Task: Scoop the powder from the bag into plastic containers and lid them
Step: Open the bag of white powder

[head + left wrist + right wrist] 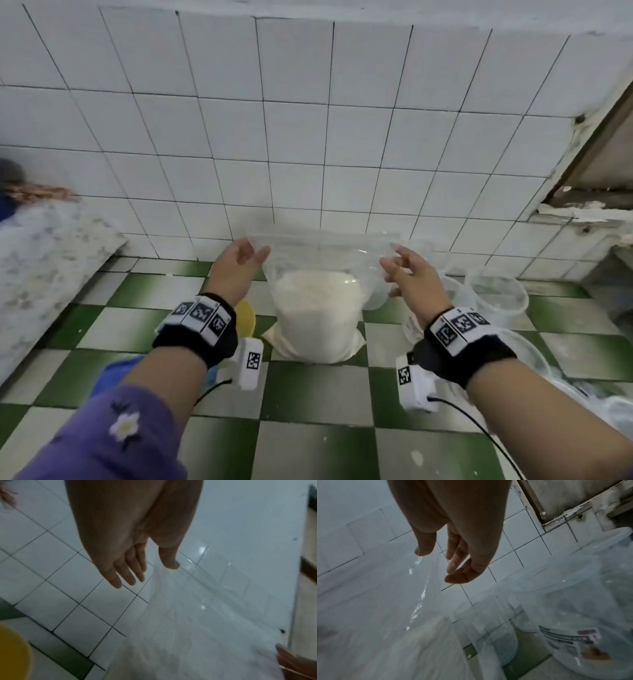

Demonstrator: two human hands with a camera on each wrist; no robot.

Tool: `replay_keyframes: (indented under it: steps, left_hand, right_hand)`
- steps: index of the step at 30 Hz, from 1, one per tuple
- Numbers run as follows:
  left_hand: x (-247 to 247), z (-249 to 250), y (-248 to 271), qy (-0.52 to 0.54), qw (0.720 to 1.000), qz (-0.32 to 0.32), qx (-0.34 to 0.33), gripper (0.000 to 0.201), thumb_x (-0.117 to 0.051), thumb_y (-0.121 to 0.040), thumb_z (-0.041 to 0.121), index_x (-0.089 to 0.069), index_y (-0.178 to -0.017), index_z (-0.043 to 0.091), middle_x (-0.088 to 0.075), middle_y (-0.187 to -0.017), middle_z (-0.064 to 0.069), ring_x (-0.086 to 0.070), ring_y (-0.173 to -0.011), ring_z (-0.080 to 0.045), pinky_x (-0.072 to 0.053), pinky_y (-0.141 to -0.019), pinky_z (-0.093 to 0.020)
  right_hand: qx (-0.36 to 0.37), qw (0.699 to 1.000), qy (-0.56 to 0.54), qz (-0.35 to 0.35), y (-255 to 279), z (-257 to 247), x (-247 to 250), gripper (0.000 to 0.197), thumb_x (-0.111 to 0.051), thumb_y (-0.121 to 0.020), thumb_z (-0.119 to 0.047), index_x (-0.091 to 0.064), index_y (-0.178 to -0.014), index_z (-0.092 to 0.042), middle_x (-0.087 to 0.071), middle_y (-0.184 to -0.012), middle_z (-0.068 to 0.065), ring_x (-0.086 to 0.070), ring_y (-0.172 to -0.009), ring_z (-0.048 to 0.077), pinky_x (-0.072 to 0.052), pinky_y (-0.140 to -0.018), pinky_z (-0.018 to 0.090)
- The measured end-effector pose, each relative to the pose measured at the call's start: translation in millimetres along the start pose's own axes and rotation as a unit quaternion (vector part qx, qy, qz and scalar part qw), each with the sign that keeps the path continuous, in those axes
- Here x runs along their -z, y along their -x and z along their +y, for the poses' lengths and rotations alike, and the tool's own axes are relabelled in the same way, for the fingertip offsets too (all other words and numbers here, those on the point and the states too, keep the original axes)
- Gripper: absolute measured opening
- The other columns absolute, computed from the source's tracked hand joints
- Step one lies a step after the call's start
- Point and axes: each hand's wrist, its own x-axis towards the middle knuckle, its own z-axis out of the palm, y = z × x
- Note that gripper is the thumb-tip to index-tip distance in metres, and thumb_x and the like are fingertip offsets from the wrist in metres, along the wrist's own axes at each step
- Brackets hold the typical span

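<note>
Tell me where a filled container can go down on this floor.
Free: the checkered floor in front of the bag, between the two forearms. Crowded: right of the bag, where the empty containers cluster, and left of it, with the yellow bowl and a blue thing under the left forearm.

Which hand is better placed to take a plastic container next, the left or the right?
The right hand, I would judge. The clear plastic containers stand right of the powder bag, on that hand's side. The left hand is at the bag's other edge, near the yellow cup.
</note>
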Motion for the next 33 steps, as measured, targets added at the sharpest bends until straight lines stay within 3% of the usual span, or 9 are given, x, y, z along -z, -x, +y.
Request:
replay_keyframes:
  steps: [4, 7, 11, 16, 22, 24, 27, 31, 33]
  left_hand:
    - [-11.7, 2.2, -7.6, 0.063, 0.998, -0.006, 0.0, 0.009, -0.067, -0.088, 0.03, -0.072, -0.089, 0.022, -0.072, -0.092, 0.009, -0.062, -0.086, -0.003, -0.047, -0.094, -0.028]
    - [-16.1, -1.9, -5.0, 0.091, 0.996, 0.02, -0.014, 0.014, -0.064, -0.091, 0.023, -0.071, -0.079, 0.022, -0.073, -0.085, 0.006, -0.063, -0.08, -0.002, -0.047, -0.084, -0.019]
    - [-10.8, 3.7, 7.4, 0.111, 0.993, 0.043, -0.028, 0.011, -0.065, -0.09, 0.022, -0.072, -0.081, 0.02, -0.075, -0.083, 0.001, -0.065, -0.075, 0.001, -0.047, -0.085, -0.02]
    - [5.2, 12.5, 38.4, 0.151, 0.986, 0.051, -0.039, 0.009, -0.064, -0.091, 0.02, -0.072, -0.085, 0.018, -0.075, -0.077, 0.004, -0.065, -0.074, 0.003, -0.048, -0.072, -0.009]
    - [18.3, 13.9, 64.1, 0.141, 0.987, 0.025, -0.068, 0.011, -0.063, -0.091, 0.016, -0.073, -0.089, 0.01, -0.074, -0.078, 0.001, -0.066, -0.073, 0.005, -0.045, -0.072, -0.003]
    - [16.7, 8.1, 71.5, 0.134, 0.99, 0.004, -0.052, 0.011, -0.063, -0.09, 0.016, -0.073, -0.088, 0.012, -0.075, -0.077, 0.001, -0.066, -0.073, 0.005, -0.045, -0.072, -0.004]
    - [12.1, 0.5, 83.5, 0.134, 0.991, -0.005, -0.025, 0.011, -0.064, -0.09, 0.017, -0.073, -0.084, 0.016, -0.076, -0.081, -0.003, -0.066, -0.073, 0.004, -0.044, -0.074, -0.011]
    - [12.8, -1.5, 86.7, 0.125, 0.992, -0.009, -0.021, 0.01, -0.065, -0.089, 0.02, -0.072, -0.083, 0.016, -0.076, -0.085, -0.005, -0.067, -0.076, 0.001, -0.045, -0.075, -0.012]
    - [14.2, -0.3, 86.7, 0.101, 0.994, -0.005, -0.032, 0.012, -0.067, -0.087, 0.025, -0.073, -0.084, 0.015, -0.076, -0.086, -0.001, -0.067, -0.082, -0.005, -0.047, -0.08, -0.019]
  right_hand:
    - [0.005, 0.999, 0.029, 0.037, -9.6, -2.8, -6.3, 0.012, -0.065, -0.089, -0.025, -0.07, -0.092, -0.016, -0.062, -0.076, 0.003, -0.053, -0.063, 0.013, -0.045, -0.054, 0.022]
    - [0.024, 0.997, 0.045, 0.057, -9.3, 0.6, -7.7, 0.014, -0.06, -0.092, -0.021, -0.071, -0.084, -0.021, -0.062, -0.069, -0.001, -0.05, -0.058, 0.01, -0.042, -0.06, 0.023]
    - [0.054, 0.993, 0.057, 0.091, 4.0, -7.6, -8.2, 0.019, -0.057, -0.093, -0.021, -0.071, -0.08, -0.024, -0.067, -0.072, -0.002, -0.052, -0.063, 0.008, -0.049, -0.07, 0.029]
    - [0.09, 0.991, 0.024, 0.098, 40.1, -25.9, -2.1, 0.019, -0.057, -0.093, -0.02, -0.071, -0.082, -0.022, -0.066, -0.068, -0.01, -0.048, -0.055, -0.002, -0.042, -0.059, 0.009]
    - [0.105, 0.992, 0.005, 0.071, 78.9, -34.6, 9.9, 0.015, -0.057, -0.092, -0.014, -0.071, -0.085, -0.015, -0.064, -0.06, -0.022, -0.053, -0.056, -0.007, -0.039, -0.051, 0.004]
    - [0.092, 0.994, 0.014, 0.057, 88.3, -25.4, 12.3, 0.015, -0.057, -0.092, -0.015, -0.071, -0.085, -0.015, -0.066, -0.062, -0.02, -0.056, -0.058, -0.006, -0.042, -0.056, 0.006]
    - [0.076, 0.994, 0.065, 0.04, 98.6, -10.0, 16.0, 0.016, -0.06, -0.091, -0.023, -0.073, -0.082, -0.024, -0.066, -0.066, -0.004, -0.054, -0.06, 0.002, -0.046, -0.065, 0.023]
    - [0.06, 0.997, 0.053, 0.003, 99.1, -22.1, 23.9, 0.014, -0.061, -0.091, -0.021, -0.071, -0.082, -0.018, -0.066, -0.066, -0.013, -0.055, -0.059, -0.005, -0.043, -0.061, 0.013]
    - [0.08, 0.993, 0.082, -0.017, 92.7, -37.0, 28.4, 0.016, -0.062, -0.088, -0.031, -0.072, -0.082, -0.019, -0.068, -0.072, -0.013, -0.053, -0.061, -0.002, -0.043, -0.065, 0.019]
